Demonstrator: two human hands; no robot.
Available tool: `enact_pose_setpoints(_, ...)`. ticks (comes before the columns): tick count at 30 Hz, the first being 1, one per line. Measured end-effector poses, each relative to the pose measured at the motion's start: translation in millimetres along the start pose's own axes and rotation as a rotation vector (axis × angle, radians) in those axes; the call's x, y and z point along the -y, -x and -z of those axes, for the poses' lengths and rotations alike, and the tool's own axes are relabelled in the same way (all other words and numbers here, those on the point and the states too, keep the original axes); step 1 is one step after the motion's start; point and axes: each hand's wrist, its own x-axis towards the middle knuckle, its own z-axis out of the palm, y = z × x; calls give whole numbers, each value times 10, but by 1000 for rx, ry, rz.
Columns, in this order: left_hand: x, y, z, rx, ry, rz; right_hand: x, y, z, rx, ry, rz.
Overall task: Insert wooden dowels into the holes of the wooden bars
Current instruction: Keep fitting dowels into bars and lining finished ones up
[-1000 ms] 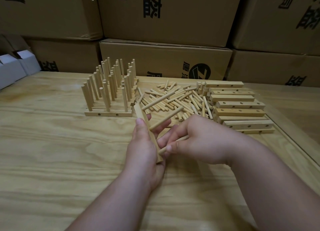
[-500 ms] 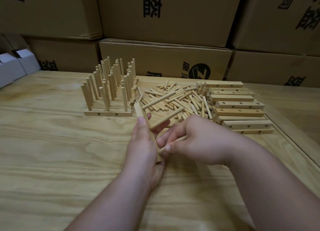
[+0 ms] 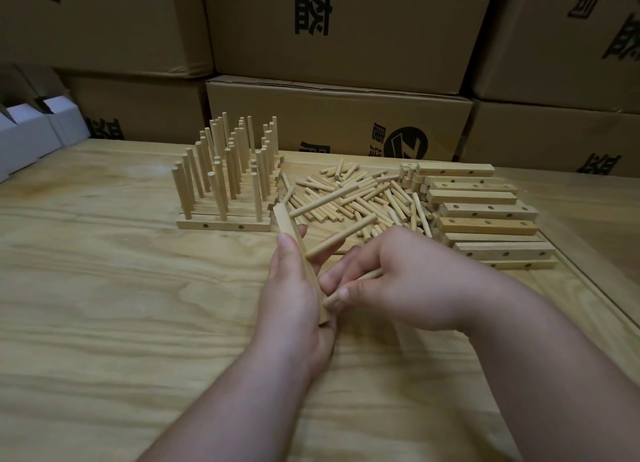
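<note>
The left hand (image 3: 294,288) grips a wooden bar (image 3: 294,240) held on edge above the surface (image 3: 104,306), thumb on top and fingers curled round its far side. Two dowels already stick out of the bar toward the right, the upper dowel (image 3: 329,202) and the middle dowel (image 3: 341,235). The right hand (image 3: 408,281) pinches a third dowel (image 3: 334,297) between thumb and fingers, its tip at the bar's lower part; whether it has entered a hole is hidden by the fingers.

Behind the hands lies a loose pile of dowels (image 3: 363,198), too many and too tangled to count. To its right is a stack of empty bars (image 3: 485,219), about nine visible, some half covered. To the left stand finished bars (image 3: 225,198) with upright dowels; the front one shows three, the rows behind overlap.

Cardboard boxes (image 3: 339,115) are stacked behind, and two white boxes (image 3: 34,129), cut off at the left edge, have contents that cannot be seen
</note>
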Motion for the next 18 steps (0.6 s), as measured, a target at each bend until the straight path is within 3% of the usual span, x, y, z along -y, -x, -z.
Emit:
enact_pose_setpoints(8,3,-10,16,13,9,-10,-32,-6,0,31,-114,3)
enact_pose_setpoints(15,18,-40,31,-7,32,-35,45,-39,-75,-66,90,-23)
enact_pose_setpoints(18,16,-51,45,2,35,-27,26,-28,-55,-38,-12,-20)
